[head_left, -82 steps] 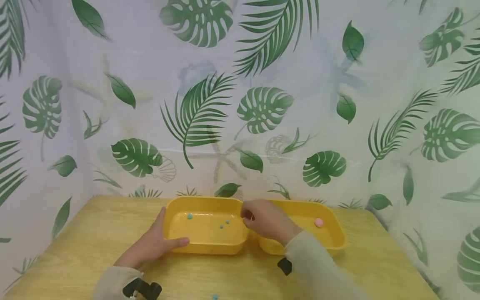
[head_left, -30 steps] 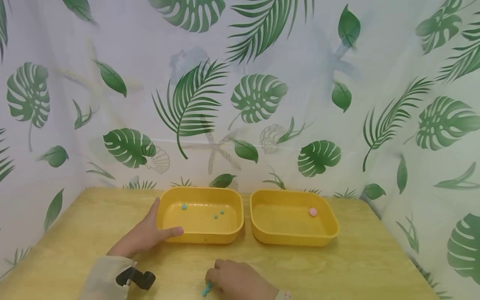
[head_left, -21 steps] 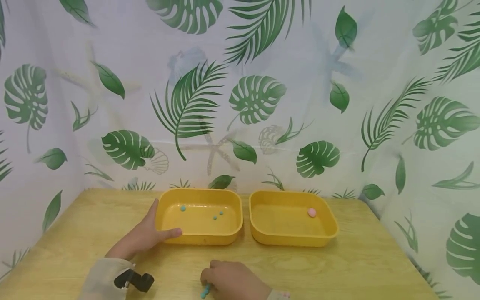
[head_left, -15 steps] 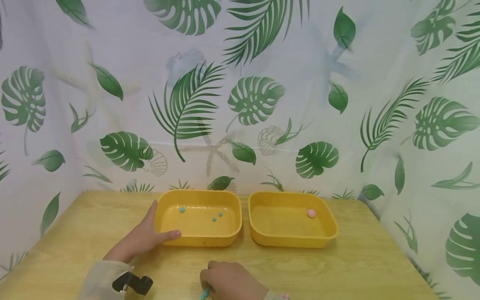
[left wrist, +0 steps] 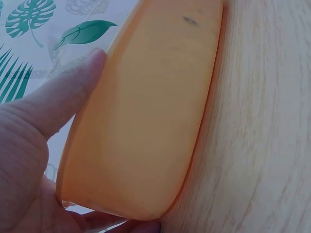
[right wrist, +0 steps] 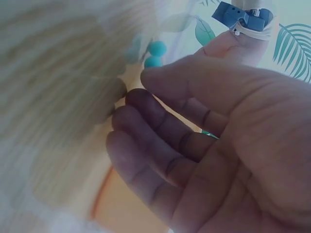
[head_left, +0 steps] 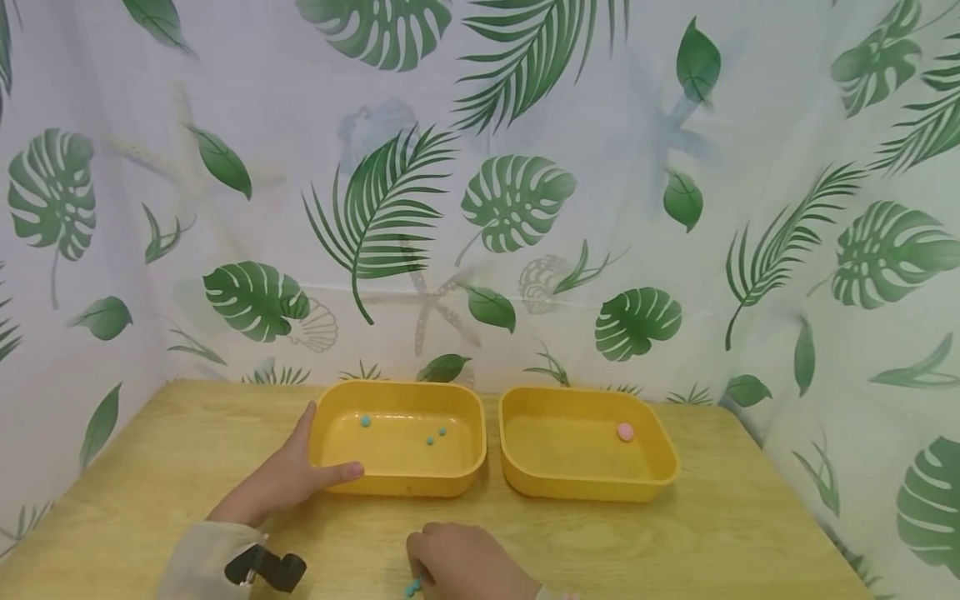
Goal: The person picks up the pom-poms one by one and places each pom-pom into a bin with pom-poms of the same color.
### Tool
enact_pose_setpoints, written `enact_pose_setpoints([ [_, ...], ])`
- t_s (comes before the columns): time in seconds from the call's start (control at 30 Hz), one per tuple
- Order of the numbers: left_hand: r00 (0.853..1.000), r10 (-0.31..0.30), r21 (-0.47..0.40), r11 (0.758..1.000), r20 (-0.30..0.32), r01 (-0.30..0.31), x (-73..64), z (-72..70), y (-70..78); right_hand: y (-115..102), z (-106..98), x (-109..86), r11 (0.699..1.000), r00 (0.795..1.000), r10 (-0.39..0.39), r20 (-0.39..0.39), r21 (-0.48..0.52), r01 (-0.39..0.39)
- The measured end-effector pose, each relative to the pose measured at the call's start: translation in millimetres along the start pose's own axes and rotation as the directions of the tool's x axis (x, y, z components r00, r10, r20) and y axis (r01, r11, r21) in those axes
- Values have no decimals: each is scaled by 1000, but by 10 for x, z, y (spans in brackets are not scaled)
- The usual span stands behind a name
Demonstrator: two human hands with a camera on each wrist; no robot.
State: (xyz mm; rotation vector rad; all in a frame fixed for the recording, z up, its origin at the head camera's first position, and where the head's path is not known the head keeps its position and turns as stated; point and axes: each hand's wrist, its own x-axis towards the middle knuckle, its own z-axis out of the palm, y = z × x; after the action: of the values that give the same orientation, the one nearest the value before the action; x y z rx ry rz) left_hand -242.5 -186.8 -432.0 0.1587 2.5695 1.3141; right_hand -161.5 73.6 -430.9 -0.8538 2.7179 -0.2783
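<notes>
My left hand (head_left: 288, 475) holds the left end of the left yellow tub (head_left: 397, 485), its thumb along the front rim and its fingers at the far side. The left wrist view shows the thumb on the rim of this tub (left wrist: 146, 107). Close to the table's near side, my right hand (head_left: 468, 562) reaches down with bent fingers beside small teal balls (head_left: 412, 588). In the right wrist view the thumb tip of this right hand (right wrist: 209, 126) is right at two teal balls (right wrist: 154, 54); I cannot tell whether it pinches one.
Several teal balls (head_left: 365, 421) lie inside the left tub. Right of it stands a second yellow tub (head_left: 588, 487) with a pink ball (head_left: 626, 432) in it. Both are on a wood-grain table (head_left: 675, 550), before a leaf-patterned cloth (head_left: 465, 250).
My right hand has come from between the two tubs down to the teal balls near me, and stays there with small finger movements. My left hand keeps its hold on the left tub.
</notes>
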Motion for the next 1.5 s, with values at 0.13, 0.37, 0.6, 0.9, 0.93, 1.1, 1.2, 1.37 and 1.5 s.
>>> enact_pose_setpoints([
  [0.13, 1000, 5, 0, 1000, 3, -5, 16, -16, 33, 12, -36, -22, 998, 1000, 1, -4, 58, -1],
  [0.37, 1000, 6, 1, 1000, 4, -6, 18, -18, 40, 28, -52, -67, 998, 997, -67, -44, 11, 67],
  [0.6, 1000, 1, 6, 1000, -6, 0, 13, 1, 2, 62, -68, -66, 999, 998, -43, -48, 30, 44],
  [0.9, 1000, 4, -4, 1000, -6, -4, -19, -1, 41, 130, -168, -70, 992, 998, 26, -53, 127, -19],
  [0.93, 1000, 4, -6, 1000, -6, -4, -23, -1, 43, 133, -173, -80, 990, 997, 29, -67, 137, -20],
  [1.1, 1000, 0, -6, 1000, -7, 0, -27, 5, 32, 144, -204, -128, 984, 990, 34, -137, 178, -9],
  [1.2, 1000, 8, -9, 1000, -5, -8, -19, 5, 20, 164, -235, -128, 987, 986, 31, -161, 160, -5],
  [1.37, 1000, 7, -20, 1000, -2, -7, -22, 6, 29, 203, -277, -141, 992, 979, 24, -203, 125, 1],
  [1.5, 1000, -6, -15, 1000, -2, 6, -20, 6, 29, 248, -290, -161, 993, 965, -21, -262, 107, 51],
])
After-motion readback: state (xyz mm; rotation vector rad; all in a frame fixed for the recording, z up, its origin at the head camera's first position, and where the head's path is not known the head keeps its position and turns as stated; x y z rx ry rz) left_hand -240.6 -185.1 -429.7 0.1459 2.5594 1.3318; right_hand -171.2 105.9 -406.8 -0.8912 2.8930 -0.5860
